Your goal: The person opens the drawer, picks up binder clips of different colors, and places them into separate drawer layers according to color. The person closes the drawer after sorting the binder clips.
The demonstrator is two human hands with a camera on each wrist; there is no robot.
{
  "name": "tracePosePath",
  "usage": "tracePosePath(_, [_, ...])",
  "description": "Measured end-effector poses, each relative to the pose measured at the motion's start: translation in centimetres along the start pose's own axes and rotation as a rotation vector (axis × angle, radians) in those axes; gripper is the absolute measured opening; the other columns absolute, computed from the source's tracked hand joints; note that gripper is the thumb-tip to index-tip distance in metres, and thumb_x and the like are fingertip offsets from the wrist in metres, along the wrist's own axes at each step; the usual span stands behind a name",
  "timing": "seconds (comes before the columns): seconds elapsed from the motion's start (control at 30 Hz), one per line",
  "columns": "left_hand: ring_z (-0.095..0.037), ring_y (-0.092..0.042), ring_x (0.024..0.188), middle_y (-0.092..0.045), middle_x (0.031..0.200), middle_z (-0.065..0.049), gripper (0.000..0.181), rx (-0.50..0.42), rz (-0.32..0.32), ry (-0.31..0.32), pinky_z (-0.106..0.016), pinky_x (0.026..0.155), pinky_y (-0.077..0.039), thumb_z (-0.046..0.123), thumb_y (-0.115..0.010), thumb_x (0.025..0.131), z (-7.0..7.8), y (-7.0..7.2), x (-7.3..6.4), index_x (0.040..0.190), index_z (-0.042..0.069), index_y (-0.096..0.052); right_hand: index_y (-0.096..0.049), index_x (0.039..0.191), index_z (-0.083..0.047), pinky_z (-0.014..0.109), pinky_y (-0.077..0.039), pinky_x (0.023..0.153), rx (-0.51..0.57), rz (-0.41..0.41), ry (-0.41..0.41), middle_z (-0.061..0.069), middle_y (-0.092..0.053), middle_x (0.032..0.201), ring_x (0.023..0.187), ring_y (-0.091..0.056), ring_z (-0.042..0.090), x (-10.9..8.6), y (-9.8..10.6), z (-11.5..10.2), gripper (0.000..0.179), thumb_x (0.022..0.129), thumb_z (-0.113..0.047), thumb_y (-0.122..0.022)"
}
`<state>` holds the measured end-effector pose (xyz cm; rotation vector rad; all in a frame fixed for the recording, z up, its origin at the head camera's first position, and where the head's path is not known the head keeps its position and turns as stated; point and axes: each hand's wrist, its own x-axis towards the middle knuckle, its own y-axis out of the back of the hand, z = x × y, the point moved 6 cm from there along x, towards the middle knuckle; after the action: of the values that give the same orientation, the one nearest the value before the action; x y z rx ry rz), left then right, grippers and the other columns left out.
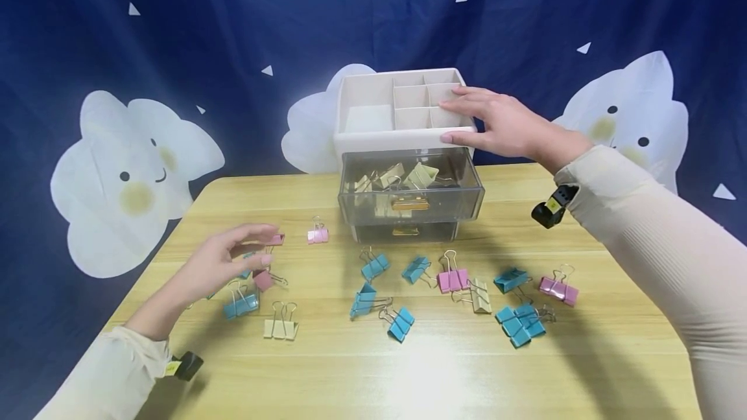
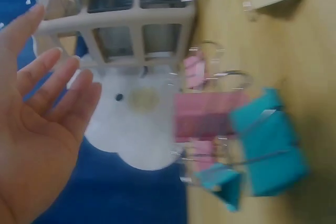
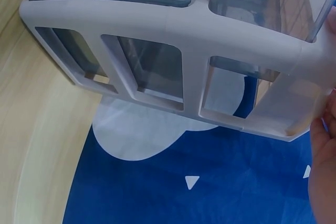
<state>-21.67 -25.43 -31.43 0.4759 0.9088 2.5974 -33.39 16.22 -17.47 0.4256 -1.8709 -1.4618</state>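
Observation:
My right hand rests over the top right side of a white desk organizer, thumb at the front rim and fingers reaching into the small compartments. In the right wrist view only the edge of that hand shows, against the organizer's wall. Below the top tray, a clear grey drawer is pulled out and holds several cream binder clips. My left hand hovers with parted, gently bent fingers over pink and teal binder clips at the table's left; nothing is in its grasp.
Several teal, pink and cream clips lie across the wooden table, including a pink clip before the organizer and a teal cluster at right. A lower drawer sits under the pulled-out one. Behind hangs a blue cloth with clouds.

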Motion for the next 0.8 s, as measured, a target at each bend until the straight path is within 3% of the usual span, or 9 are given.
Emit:
tracePosePath(0.1, [-0.015, -0.057, 0.119, -0.056, 0.138, 0.001, 0.046, -0.031, -0.014, -0.017, -0.032, 0.095, -0.05, 0.012, -0.069, 0.092, -1.0, -0.8, -0.8, 0.136, 0.016, -0.056, -0.048, 0.145, -0.009, 0.054, -0.025, 0.113, 0.001, -0.003, -0.007, 0.014, -0.035, 0.154, 0.145, -0.024, 0.027, -0.1, 0.1, 0.0, 0.067, 0.094, -0.051, -0.059])
tracePosePath(0.37, [-0.033, -0.06, 0.112, -0.06, 0.13, -0.013, 0.052, -0.039, -0.056, 0.085, -0.035, 0.094, -0.051, 0.024, -0.073, 0.089, -3.0, -3.4, -2.7, 0.135, 0.007, -0.055, -0.048, 0.145, -0.009, 0.053, -0.024, 0.114, -0.001, -0.003, -0.013, 0.015, -0.035, 0.154, 0.145, -0.024, 0.027, -0.4, 0.2, 0.2, 0.068, 0.094, -0.051, -0.059])
tracePosePath(0.6, [-0.022, -0.06, 0.113, -0.061, 0.127, -0.004, 0.055, -0.016, -0.128, 0.082, -0.03, 0.095, -0.049, 0.029, -0.076, 0.085, -3.8, -4.9, -3.7, 0.132, 0.007, -0.058, -0.048, 0.145, -0.008, 0.055, -0.025, 0.113, 0.004, 0.002, -0.019, 0.015, -0.034, 0.154, 0.145, -0.024, 0.028, -0.5, 0.3, 0.3, 0.068, 0.094, -0.051, -0.06])
tracePosePath(0.8, [-0.015, -0.06, 0.112, -0.062, 0.125, 0.002, 0.061, 0.107, -0.213, 0.048, -0.035, 0.096, -0.049, 0.043, -0.077, 0.08, -3.8, -5.9, -4.2, 0.129, 0.011, -0.061, -0.048, 0.145, -0.007, 0.055, -0.026, 0.113, 0.007, -0.001, -0.026, 0.016, -0.034, 0.154, 0.145, -0.025, 0.029, -0.6, 0.1, 0.4, 0.068, 0.094, -0.05, -0.06])
